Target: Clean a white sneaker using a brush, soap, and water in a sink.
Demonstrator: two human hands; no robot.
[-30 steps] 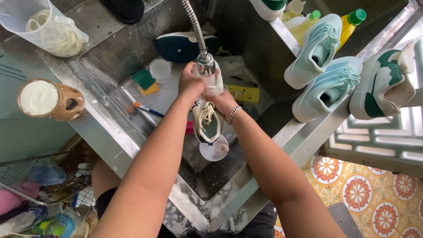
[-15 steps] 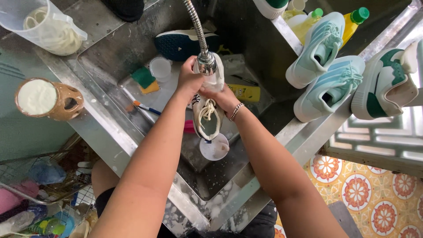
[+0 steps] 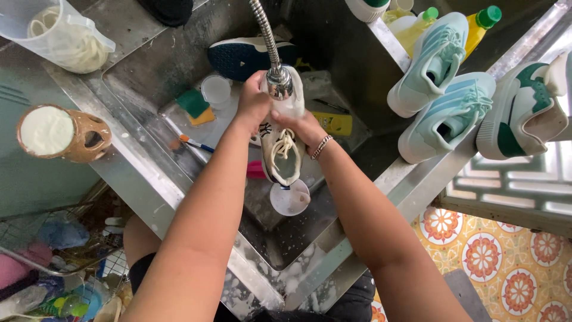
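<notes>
Head view: white sneaker [image 3: 282, 156] gripped between hands; left [image 3: 252, 102], right [image 3: 305, 128].

A wet steel sink [image 3: 149, 173] fills the frame's middle. In its basin lie a green-and-yellow sponge [image 3: 195, 106], a small brush [image 3: 195, 145] and a clear cup [image 3: 215, 91]. Two mint sneakers [image 3: 438, 83] rest on its right rim.

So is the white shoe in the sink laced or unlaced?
Laced: the white shoe, held under the sprayer by both hands, shows cream laces looped across its tongue.
</notes>
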